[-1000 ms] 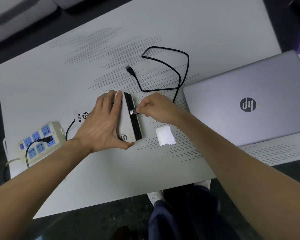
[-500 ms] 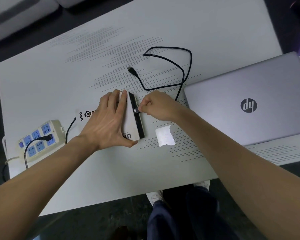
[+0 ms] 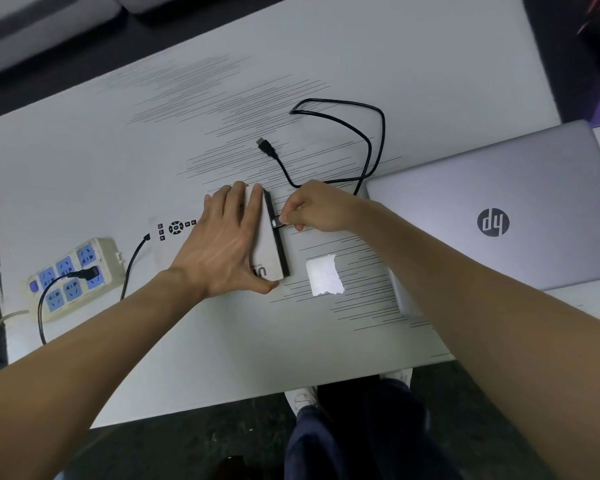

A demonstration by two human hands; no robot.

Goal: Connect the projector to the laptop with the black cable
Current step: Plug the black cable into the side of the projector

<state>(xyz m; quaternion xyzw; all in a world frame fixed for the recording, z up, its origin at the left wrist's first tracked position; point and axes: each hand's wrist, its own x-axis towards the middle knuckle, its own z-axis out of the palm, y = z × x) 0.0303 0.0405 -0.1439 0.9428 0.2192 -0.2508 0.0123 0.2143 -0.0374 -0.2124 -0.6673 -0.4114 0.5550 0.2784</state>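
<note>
Pushing one plug [image 3: 277,222] of the black cable [image 3: 374,140] into the dark side of the projector [image 3: 268,237], the right hand [image 3: 317,211] has its fingers pinched shut around the plug's body. The metal tip sits right at the projector's edge; whether it is fully seated I cannot tell, since the fingers hide most of the joint. The left hand [image 3: 222,242] lies spread flat over the projector, fingers extended and thumb hooked at its near corner, bracing it on the table [image 3: 222,358].

So the task looks roughly at its first half: the projector end is going in or just in. What remains is the laptop [image 3: 492,209] end. The laptop lies closed to the right of the projector, and the cable's other plug [image 3: 265,147] lies free on the table beyond the hands, well apart from the laptop.

Counted: one projector, one laptop, one black cable with two plugs, one power strip [image 3: 71,277] at the left edge with a single lead plugged in, one remote [image 3: 174,228] beside the left hand, and one scrap of white paper [image 3: 324,275] near the projector.
</note>
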